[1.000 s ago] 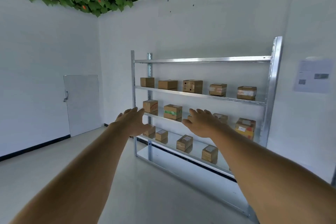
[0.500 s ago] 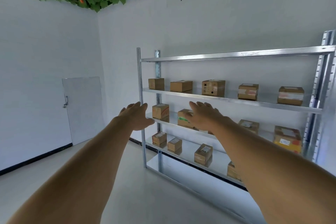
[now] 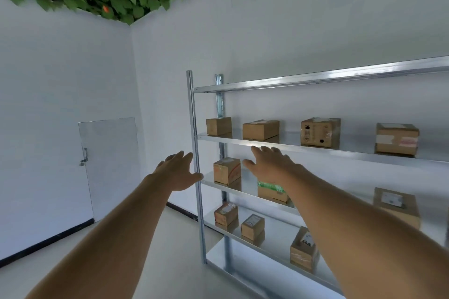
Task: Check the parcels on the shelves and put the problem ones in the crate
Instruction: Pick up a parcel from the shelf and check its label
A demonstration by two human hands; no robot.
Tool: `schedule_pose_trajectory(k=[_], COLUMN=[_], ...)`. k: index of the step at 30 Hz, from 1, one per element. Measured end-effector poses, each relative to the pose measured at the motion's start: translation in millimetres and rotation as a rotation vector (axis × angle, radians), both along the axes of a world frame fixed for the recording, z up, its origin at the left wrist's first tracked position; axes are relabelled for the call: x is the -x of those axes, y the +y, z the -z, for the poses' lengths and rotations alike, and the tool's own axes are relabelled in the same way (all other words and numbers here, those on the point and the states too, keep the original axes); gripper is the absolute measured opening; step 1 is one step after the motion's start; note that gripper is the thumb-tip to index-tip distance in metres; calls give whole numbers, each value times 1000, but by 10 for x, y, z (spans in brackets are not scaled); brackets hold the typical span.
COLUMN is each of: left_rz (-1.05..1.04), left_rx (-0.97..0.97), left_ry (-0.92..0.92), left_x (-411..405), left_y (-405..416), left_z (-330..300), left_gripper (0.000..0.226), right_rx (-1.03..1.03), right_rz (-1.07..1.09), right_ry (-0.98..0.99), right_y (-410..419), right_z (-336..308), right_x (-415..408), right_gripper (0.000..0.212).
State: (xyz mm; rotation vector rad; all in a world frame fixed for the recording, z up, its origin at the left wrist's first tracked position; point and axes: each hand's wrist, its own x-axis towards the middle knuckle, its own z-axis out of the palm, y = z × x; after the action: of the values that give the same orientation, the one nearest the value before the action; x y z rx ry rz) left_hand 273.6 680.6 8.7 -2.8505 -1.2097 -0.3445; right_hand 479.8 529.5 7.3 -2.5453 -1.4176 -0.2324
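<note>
the metal shelving [image 3: 323, 150] fills your right side, four levels against the white wall, with small cardboard parcels spread along three of them and well apart from each other. no crate shows in this view, so you will have to turn to find it.

both your arms are stretched toward the rack. your left hand [image 3: 178, 172] is spread flat with nothing in its grip, just in front of the front upright [image 3: 194, 153]. your right hand [image 3: 272, 165] is also spread, its grip empty, in front of the second shelf and above the green-taped parcel [image 3: 272, 192].

between your hands sits the small parcel with red marks [image 3: 226, 170], and it looks like the nearest one to take.

judging by their size, these boxes should be light and fairly stiff, with dry card that will not slip. take one by two opposite side faces, palms flat, rather than by a taped flap or label. the parcel with dark holes [image 3: 318, 132] on the shelf above may be crushed or pierced, so support it from beneath.
</note>
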Motion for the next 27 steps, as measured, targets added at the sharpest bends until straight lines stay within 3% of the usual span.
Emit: schedule_pose_trajectory(k=[27], left_rz=[112], left_rx=[-96], left_ry=[45], left_x=[-2878], left_y=[5510], left_z=[37], left_gripper=[79], right_rx=[-26], right_rz=[-22], right_ry=[-47], right_y=[5484], right_z=[31], right_x=[-2599], right_gripper=[60])
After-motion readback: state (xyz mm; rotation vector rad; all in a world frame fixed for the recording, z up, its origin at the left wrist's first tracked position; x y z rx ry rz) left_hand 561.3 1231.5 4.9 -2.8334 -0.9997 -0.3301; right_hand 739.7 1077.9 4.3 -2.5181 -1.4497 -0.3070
